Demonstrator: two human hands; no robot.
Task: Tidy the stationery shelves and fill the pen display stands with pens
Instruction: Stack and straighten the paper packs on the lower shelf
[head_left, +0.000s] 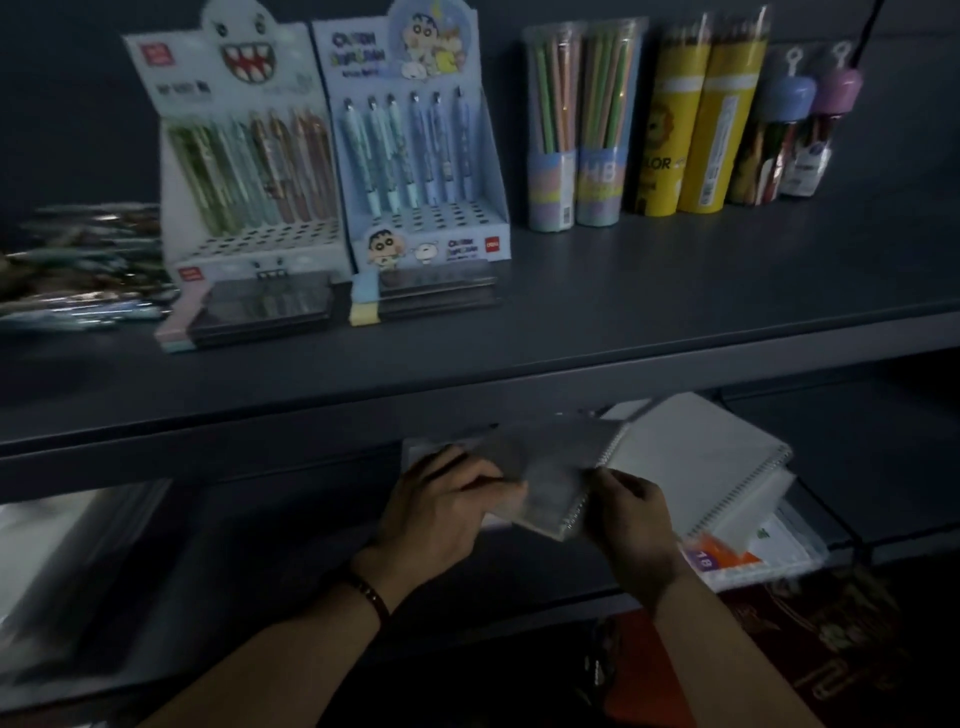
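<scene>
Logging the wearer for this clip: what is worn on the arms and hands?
No sleeves or gloves show on either arm. The left hand has a dark beaded bracelet with reddish beads at the wrist. The right hand and its wrist wear nothing; no rings show in the dim light.

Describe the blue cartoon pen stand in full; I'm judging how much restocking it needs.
The blue cartoon pen stand is a light blue cardboard display with cartoon characters printed on its tall header and front panel. Six blue and pale teal pens stand in its back rows; the holes in front are empty. It sits upright on the upper shelf, right beside the ghost-faced stand on its left, with dark flat boxes just in front.
</scene>
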